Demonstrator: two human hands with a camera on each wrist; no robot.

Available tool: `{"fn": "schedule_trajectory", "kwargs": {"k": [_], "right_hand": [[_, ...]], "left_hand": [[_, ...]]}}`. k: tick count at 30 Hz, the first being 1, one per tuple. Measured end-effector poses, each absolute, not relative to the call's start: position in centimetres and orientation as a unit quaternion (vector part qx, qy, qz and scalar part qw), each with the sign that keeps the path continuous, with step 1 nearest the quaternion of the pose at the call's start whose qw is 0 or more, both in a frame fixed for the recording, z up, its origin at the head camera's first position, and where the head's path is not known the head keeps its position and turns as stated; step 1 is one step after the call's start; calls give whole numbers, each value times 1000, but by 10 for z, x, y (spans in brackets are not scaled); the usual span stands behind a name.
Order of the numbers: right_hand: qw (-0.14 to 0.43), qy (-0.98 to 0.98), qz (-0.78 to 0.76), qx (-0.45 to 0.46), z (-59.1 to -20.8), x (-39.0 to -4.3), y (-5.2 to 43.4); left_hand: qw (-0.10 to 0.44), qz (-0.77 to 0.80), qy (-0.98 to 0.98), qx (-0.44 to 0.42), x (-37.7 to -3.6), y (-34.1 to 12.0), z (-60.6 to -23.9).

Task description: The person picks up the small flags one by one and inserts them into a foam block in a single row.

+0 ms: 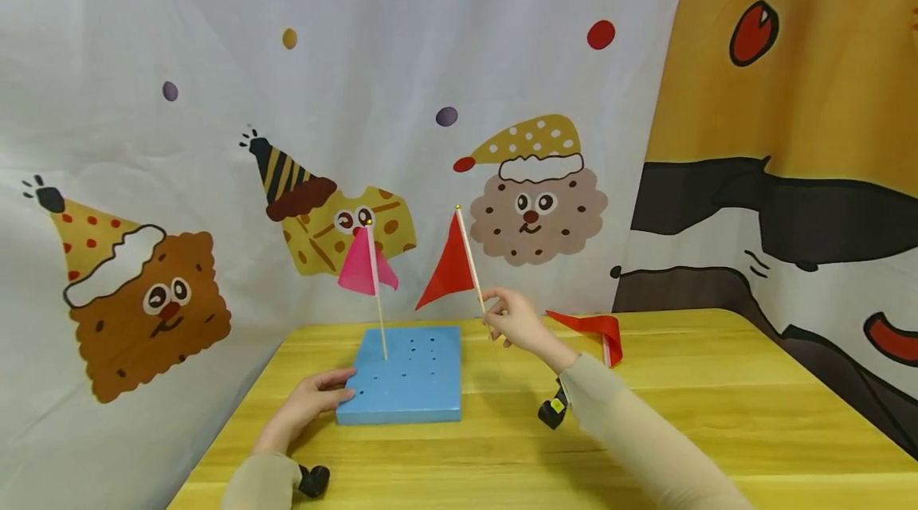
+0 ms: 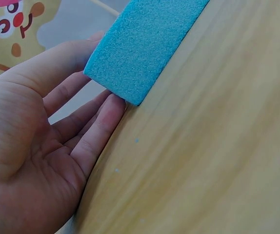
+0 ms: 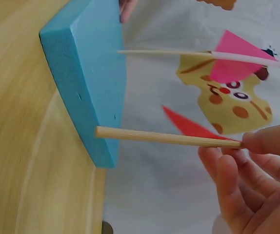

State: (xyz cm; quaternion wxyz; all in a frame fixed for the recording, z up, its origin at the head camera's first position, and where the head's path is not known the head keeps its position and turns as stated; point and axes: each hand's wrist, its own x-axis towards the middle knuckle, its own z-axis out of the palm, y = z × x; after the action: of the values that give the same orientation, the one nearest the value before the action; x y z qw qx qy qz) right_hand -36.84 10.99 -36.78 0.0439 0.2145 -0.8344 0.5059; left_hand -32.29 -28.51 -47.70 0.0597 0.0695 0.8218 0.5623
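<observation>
A blue foam block (image 1: 405,374) with several small holes lies on the yellow wooden table (image 1: 645,430). A pink flag (image 1: 362,267) on a stick stands upright in its far left part. My left hand (image 1: 315,400) rests with straight fingers against the block's (image 2: 140,46) near left corner. My right hand (image 1: 512,323) pinches the stick of a red flag (image 1: 450,264), held tilted just right of the block. In the right wrist view the stick's (image 3: 164,138) lower end sits beside the block's (image 3: 89,83) edge, with fingers (image 3: 267,141) on it.
Another red flag (image 1: 595,328) lies flat on the table behind my right forearm. A cartoon-printed cloth backdrop (image 1: 358,96) hangs close behind the table. The table's left edge runs just left of my left hand.
</observation>
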Motion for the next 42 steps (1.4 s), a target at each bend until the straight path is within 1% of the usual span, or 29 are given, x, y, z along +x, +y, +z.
{"fn": "schedule_trajectory", "kwargs": {"k": [8, 15, 26, 34, 42], "right_hand": [[51, -818, 515, 250, -367, -380, 82], [51, -800, 534, 269, -361, -383, 61], [66, -794, 536, 279, -362, -388, 33], [51, -787, 548, 277, -371, -392, 12], [60, -788, 548, 275, -378, -395, -5]], "left_hand": [[56, 560, 823, 70, -323, -285, -475], [55, 561, 823, 75, -323, -284, -475], [59, 566, 818, 85, -323, -285, -475], [63, 568, 817, 79, -324, -286, -477], [56, 569, 816, 82, -326, -287, -479]]}}
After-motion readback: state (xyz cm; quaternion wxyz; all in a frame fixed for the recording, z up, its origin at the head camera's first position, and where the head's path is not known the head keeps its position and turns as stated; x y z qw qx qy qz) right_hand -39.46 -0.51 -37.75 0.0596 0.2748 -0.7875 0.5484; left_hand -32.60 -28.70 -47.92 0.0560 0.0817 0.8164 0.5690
